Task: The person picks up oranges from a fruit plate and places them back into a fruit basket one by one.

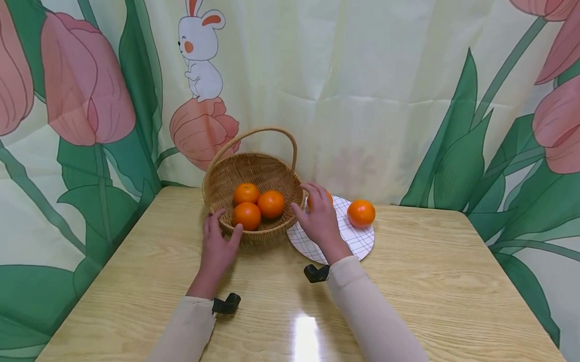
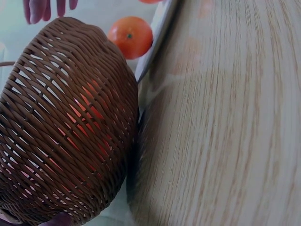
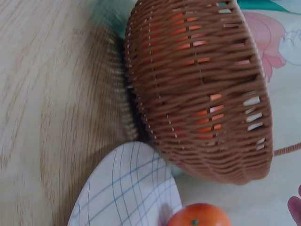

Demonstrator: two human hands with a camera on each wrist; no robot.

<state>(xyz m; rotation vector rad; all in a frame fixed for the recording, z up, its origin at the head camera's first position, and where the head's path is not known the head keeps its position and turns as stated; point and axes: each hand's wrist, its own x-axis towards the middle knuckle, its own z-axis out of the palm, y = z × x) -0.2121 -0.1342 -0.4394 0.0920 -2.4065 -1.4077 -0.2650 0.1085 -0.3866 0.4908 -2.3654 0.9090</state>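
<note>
A brown wicker basket with an arched handle stands at the back of the table, three oranges inside it. At its front left rim is my left hand, fingers bent over the edge and thumb at the front; the left wrist view shows only a bit of it against the wicker. My right hand hovers by the basket's right rim with fingers spread and nothing in them. Partly behind it, one orange sits on a round white checked mat; another orange lies at the mat's right side.
The wooden table extends to both sides and toward me. Directly behind it hangs a curtain printed with tulips and a rabbit. The mat lies close against the basket's right side.
</note>
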